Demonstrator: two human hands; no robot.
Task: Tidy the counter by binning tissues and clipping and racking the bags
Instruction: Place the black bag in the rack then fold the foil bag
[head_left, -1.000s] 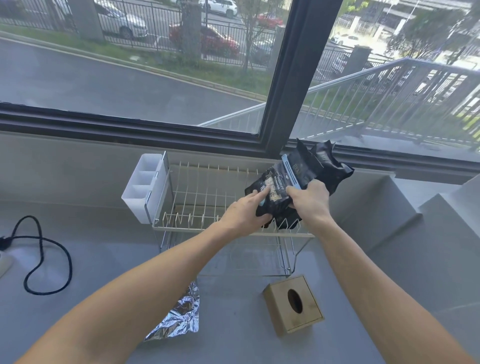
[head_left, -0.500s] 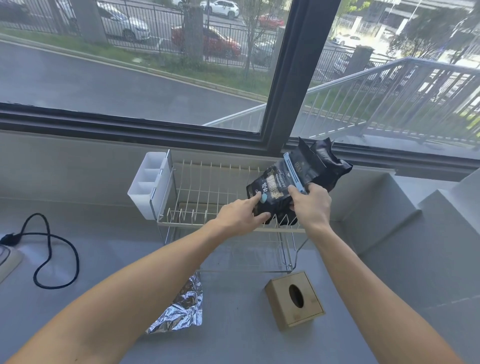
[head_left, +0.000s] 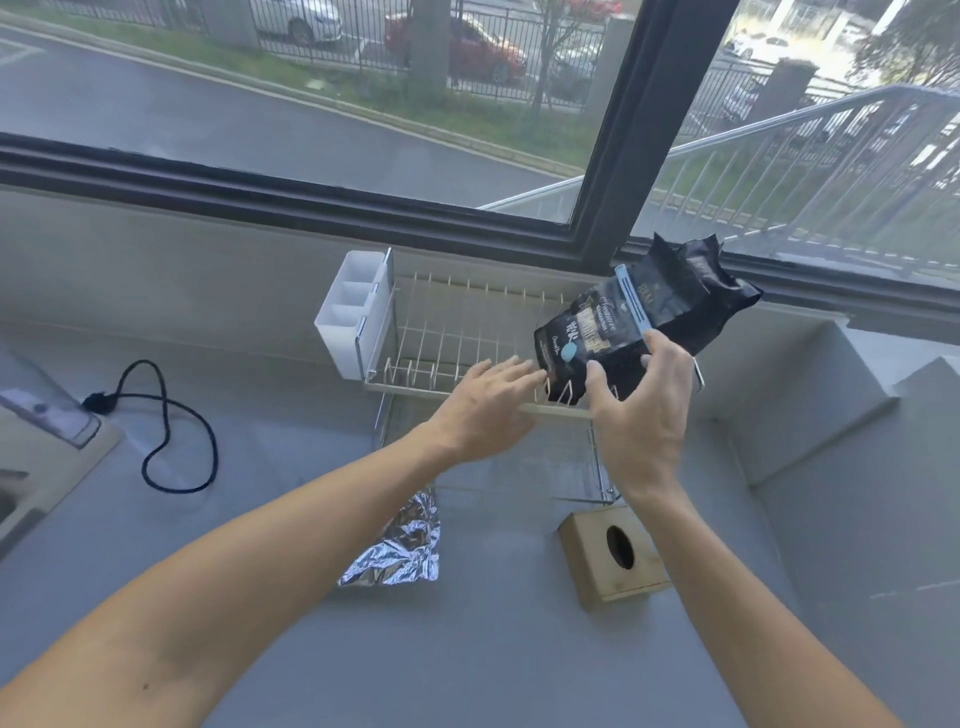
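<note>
A black snack bag (head_left: 613, 338) with a light blue clip (head_left: 632, 304) across its folded top stands tilted in the right end of the wire rack (head_left: 457, 343). My right hand (head_left: 644, 410) holds the bag's lower right side, thumb on its front. My left hand (head_left: 485, 408) hovers flat over the rack's front rail just left of the bag, fingers spread, holding nothing. A crumpled silver foil bag (head_left: 400, 551) lies on the counter in front of the rack.
A white cutlery caddy (head_left: 353, 312) hangs on the rack's left end. A brown box with a round hole (head_left: 613, 556) sits on the grey counter at front right. A black cord (head_left: 166, 431) loops at the left beside a sink edge (head_left: 47, 447). A stepped ledge rises at right.
My left hand has let go of the black bag and drawn back to the left, fingers now spread. My right hand still holds the bag in the rack.
</note>
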